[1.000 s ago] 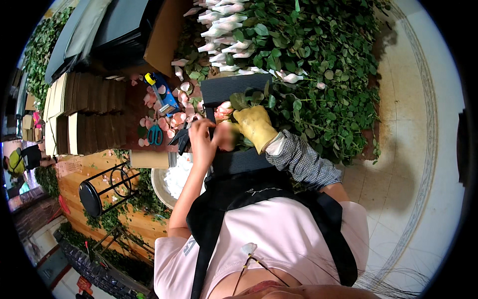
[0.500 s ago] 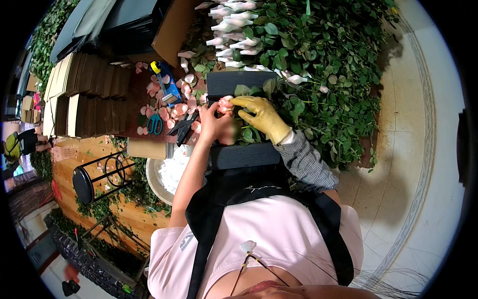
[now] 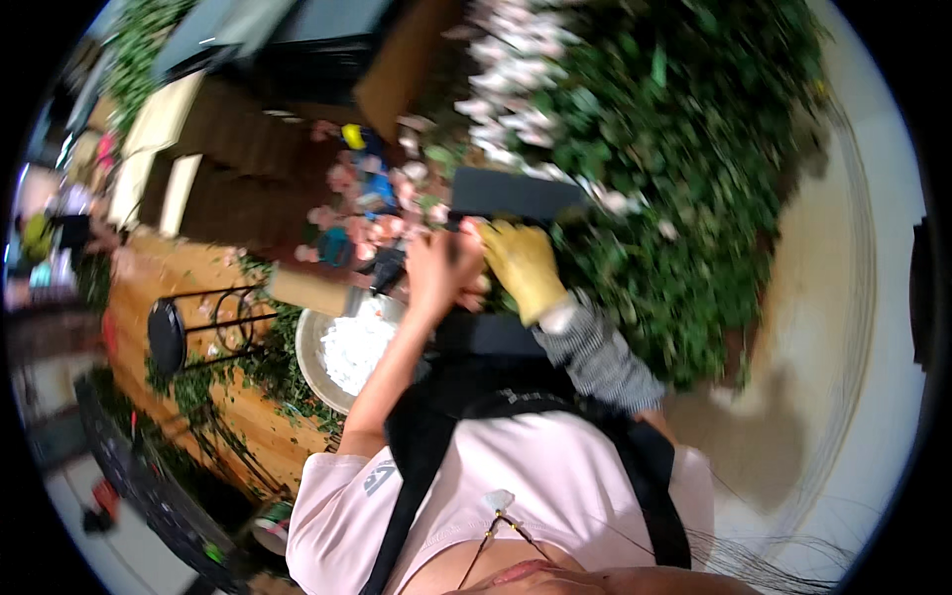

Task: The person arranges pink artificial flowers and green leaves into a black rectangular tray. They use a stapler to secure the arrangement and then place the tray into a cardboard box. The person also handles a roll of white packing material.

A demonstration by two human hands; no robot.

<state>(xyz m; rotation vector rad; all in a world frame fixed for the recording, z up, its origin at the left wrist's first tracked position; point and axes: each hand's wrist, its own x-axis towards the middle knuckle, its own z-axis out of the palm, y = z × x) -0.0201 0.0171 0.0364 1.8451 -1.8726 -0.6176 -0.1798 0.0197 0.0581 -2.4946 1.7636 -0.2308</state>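
Curling together, the fingers point(image 3: 458, 260) of the bare left hand point(image 3: 441, 273) meet the yellow-gloved right hand point(image 3: 521, 266); whether they clamp anything is too blurred to tell. Just beyond lie a dark tray point(image 3: 516, 193), pink flowers point(image 3: 362, 213) and green foliage point(image 3: 684, 169); a metal bowl point(image 3: 315, 347) sits lower left.

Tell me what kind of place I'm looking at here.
Probably a florist's or flower-packing workroom: a big heap of green foliage, pale pink flower heads strewn on the table, and stacked cardboard nearby.
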